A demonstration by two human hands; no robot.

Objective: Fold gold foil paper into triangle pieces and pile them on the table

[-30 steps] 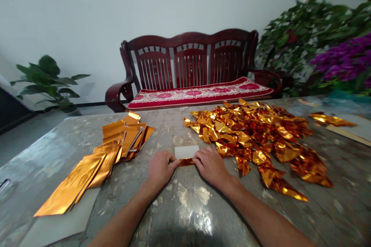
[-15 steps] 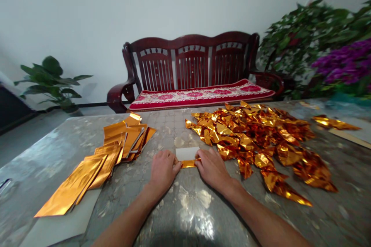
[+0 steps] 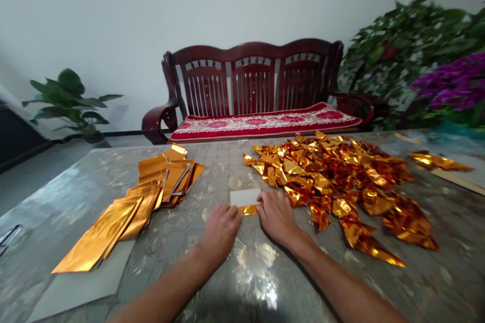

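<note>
A sheet of foil paper [image 3: 245,197] lies on the table with its pale side up. Its near edge is turned over into a narrow gold strip. At the left end of that strip, my left hand [image 3: 223,224] has its fingers closed on the fold. My right hand [image 3: 278,216] pinches the right end between thumb and fingers. To the left are overlapping stacks of flat gold foil paper [image 3: 102,232]. A heap of folded gold foil pieces [image 3: 326,171] is to the right, close beyond my right hand.
The table [image 3: 174,272] has a shiny patterned cover. A pale sheet [image 3: 87,282] lies under the left stack. One folded foil piece [image 3: 439,161] is apart at the far right. Behind the table stands a wooden bench [image 3: 252,83], with plants [image 3: 413,55] at the right.
My left hand has shifted slightly right and down along the folded edge, covering its left end. My right hand stays at the other end. The view has moved a little.
</note>
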